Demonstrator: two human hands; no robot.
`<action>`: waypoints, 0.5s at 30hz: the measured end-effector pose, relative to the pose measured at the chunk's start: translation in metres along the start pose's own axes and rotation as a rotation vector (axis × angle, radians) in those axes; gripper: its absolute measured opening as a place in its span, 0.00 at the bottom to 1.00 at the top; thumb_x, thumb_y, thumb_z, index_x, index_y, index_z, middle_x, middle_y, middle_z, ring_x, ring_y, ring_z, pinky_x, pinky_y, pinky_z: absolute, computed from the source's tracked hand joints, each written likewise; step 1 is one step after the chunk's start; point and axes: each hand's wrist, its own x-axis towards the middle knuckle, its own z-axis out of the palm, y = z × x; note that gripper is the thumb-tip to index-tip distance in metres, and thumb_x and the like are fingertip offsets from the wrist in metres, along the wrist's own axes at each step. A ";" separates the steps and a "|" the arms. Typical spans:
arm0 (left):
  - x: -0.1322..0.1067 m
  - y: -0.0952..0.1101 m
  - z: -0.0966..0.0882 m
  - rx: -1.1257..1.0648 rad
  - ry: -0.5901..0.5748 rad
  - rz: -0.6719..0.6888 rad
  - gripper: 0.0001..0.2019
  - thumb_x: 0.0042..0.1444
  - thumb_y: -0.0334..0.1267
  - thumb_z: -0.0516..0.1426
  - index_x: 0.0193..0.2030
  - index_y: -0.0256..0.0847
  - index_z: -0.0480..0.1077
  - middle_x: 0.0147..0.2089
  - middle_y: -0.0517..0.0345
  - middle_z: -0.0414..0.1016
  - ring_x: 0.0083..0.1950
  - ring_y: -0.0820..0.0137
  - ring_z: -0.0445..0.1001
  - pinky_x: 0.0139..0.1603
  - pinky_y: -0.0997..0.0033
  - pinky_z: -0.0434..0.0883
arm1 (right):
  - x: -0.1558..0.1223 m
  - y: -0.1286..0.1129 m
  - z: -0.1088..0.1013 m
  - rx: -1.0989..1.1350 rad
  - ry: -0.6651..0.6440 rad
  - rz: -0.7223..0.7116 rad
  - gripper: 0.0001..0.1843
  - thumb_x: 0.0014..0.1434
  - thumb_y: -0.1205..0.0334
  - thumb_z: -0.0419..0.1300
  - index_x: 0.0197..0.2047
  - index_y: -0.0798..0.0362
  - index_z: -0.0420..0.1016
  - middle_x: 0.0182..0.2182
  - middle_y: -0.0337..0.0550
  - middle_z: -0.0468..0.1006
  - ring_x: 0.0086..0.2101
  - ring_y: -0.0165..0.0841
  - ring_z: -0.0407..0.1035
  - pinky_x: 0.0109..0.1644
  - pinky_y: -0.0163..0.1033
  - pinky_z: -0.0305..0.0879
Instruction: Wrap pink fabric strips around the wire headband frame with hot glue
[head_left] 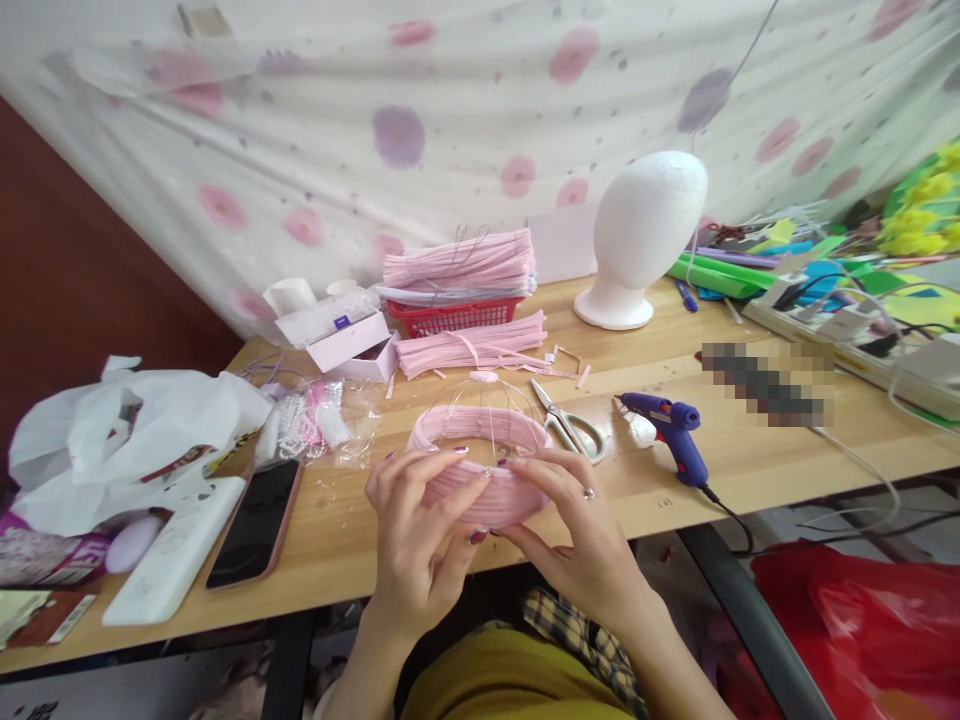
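Note:
A pink ring-shaped band (487, 497) built of stacked fuzzy strips, like pipe cleaners, is held at the table's front edge. Thin wires arch over it to a small pink piece (484, 377) at the top, forming a cap-like frame. My left hand (424, 530) grips the near side of the band, thumb below and fingers over the rim. On the band's right side, my right hand (577, 530) pinches it the same way, with a ring on one finger. Just beyond the band lie open scissors (574, 425). A blue glue gun (671, 430) rests further right.
Bundles of pink strips (472, 345) lie before a red basket (457, 317). A white foam head (645, 235) stands behind. At left are a phone (255, 525), a white power strip (176, 550) and bagged beads (311, 425). Cables (727, 510) hang at right.

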 end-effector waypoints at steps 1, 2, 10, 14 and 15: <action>0.000 0.000 0.000 -0.012 0.001 -0.003 0.16 0.70 0.39 0.47 0.54 0.42 0.74 0.56 0.46 0.68 0.57 0.55 0.64 0.58 0.47 0.59 | 0.000 0.000 0.000 0.002 -0.004 0.002 0.25 0.65 0.66 0.61 0.64 0.51 0.60 0.48 0.50 0.75 0.51 0.42 0.66 0.57 0.49 0.69; 0.000 0.001 0.000 -0.022 0.001 -0.005 0.16 0.69 0.38 0.47 0.54 0.42 0.74 0.56 0.46 0.68 0.57 0.55 0.64 0.58 0.47 0.59 | 0.000 -0.001 0.000 0.003 -0.006 0.004 0.25 0.65 0.65 0.61 0.64 0.52 0.61 0.48 0.50 0.75 0.51 0.42 0.66 0.57 0.49 0.69; -0.001 0.010 0.005 -0.095 0.004 -0.028 0.09 0.64 0.33 0.56 0.42 0.46 0.78 0.58 0.49 0.69 0.59 0.53 0.63 0.58 0.45 0.61 | 0.000 0.000 0.000 -0.014 -0.010 -0.004 0.23 0.66 0.66 0.59 0.63 0.52 0.61 0.47 0.50 0.76 0.51 0.42 0.66 0.55 0.48 0.70; -0.001 0.016 0.007 -0.097 0.088 -0.045 0.06 0.56 0.31 0.65 0.38 0.47 0.78 0.51 0.52 0.74 0.56 0.56 0.67 0.58 0.47 0.63 | 0.001 0.000 -0.001 -0.005 -0.012 0.009 0.22 0.67 0.67 0.56 0.63 0.52 0.61 0.48 0.50 0.77 0.52 0.42 0.65 0.55 0.48 0.69; -0.002 0.016 0.005 -0.103 0.131 -0.050 0.06 0.54 0.30 0.67 0.36 0.47 0.77 0.46 0.54 0.76 0.54 0.58 0.69 0.58 0.48 0.64 | 0.001 0.000 -0.002 0.002 -0.015 0.017 0.22 0.66 0.67 0.57 0.63 0.52 0.61 0.48 0.50 0.77 0.52 0.42 0.65 0.55 0.48 0.69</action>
